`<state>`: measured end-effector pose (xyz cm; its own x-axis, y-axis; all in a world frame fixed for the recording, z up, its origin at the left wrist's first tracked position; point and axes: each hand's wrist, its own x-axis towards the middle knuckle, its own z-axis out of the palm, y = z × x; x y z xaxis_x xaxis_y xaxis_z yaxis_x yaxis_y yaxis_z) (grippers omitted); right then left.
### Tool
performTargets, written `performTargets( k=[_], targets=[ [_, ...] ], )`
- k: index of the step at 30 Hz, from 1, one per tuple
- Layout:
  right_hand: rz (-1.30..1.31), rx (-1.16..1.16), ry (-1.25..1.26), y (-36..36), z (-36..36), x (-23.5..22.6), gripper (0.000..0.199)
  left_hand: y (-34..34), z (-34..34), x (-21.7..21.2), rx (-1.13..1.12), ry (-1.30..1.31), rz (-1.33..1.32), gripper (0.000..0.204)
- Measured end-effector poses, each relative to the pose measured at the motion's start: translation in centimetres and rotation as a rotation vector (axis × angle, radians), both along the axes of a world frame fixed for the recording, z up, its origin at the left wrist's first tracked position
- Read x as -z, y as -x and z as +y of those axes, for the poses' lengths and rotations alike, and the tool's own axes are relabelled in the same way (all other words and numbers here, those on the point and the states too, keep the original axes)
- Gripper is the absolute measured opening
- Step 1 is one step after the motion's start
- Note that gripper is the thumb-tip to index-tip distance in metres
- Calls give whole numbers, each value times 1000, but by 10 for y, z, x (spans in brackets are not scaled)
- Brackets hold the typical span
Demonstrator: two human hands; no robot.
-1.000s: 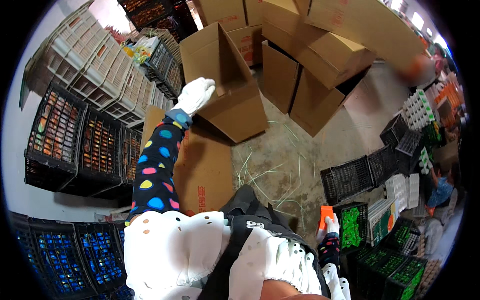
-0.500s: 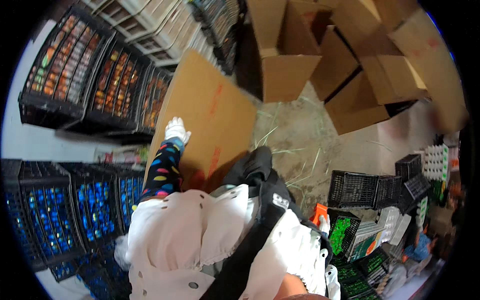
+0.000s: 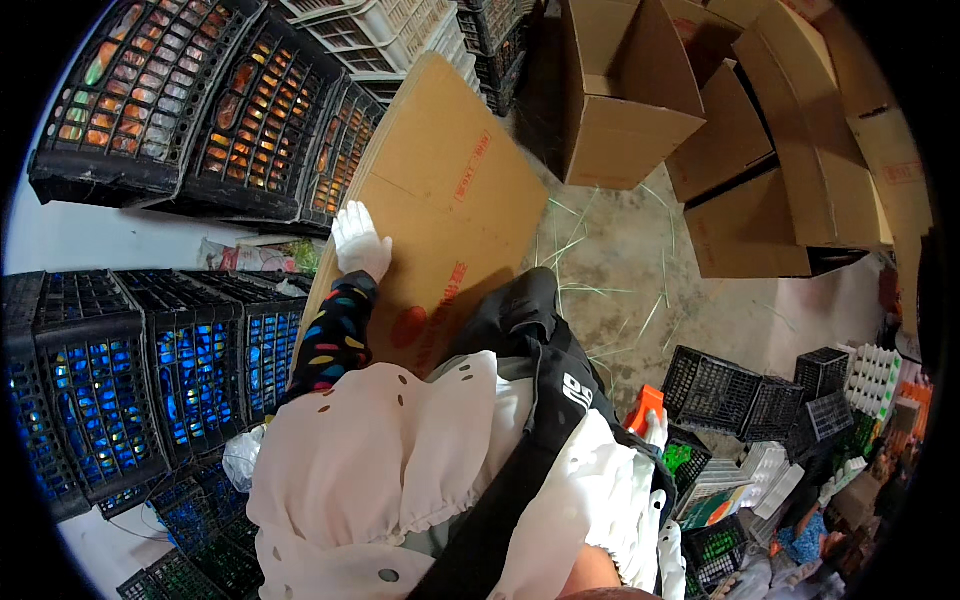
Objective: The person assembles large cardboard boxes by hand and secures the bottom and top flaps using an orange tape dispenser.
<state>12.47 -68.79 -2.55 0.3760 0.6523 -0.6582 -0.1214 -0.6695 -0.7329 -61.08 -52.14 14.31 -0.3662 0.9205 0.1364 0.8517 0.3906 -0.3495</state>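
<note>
My left hand (image 3: 361, 242), in a white glove, lies flat with fingers outstretched on the upper left part of a flattened cardboard carton (image 3: 440, 190). That carton is at the front of a leaning stack, and red print marks its face. Down at my right side, my right hand (image 3: 656, 428), also gloved in white, is closed around an angular orange tool (image 3: 645, 408). Its exact kind is hard to make out, since the hand and my white sleeve cover part of it.
Opened cardboard boxes (image 3: 633, 130) stand ahead on the right. Black crates of orange and blue packages (image 3: 95, 400) line the left. Green strands (image 3: 650, 315) litter the concrete floor. Black crates (image 3: 710, 388) stand at right, and another person (image 3: 803, 535) is at lower right.
My view has shifted, so the carton and boxes sit differently in it. My left hand stays on the carton, its fingers now pointing more upward. The orange tool remains in my right hand.
</note>
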Motion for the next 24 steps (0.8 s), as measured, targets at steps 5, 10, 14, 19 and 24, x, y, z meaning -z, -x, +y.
performTargets(
  k=[5, 10, 14, 19, 24],
  targets=[
    [64, 29, -7, 9, 8, 12, 66, -8, 2, -5, 178, 211, -286, 79],
    [65, 17, 33, 3, 0, 4, 65, -10, 22, -36, 78, -100, -56, 83],
    [110, 73, 89, 32, 16, -26, 64, 23, 2, -5, -69, -110, -6, 79],
    [88, 68, 61, 5, 4, 11, 65, 10, 12, -8, 18, -122, 21, 73],
    [119, 84, 15, 9, 3, 29, 67, -17, 15, -19, -144, -179, -558, 56]
  ],
)
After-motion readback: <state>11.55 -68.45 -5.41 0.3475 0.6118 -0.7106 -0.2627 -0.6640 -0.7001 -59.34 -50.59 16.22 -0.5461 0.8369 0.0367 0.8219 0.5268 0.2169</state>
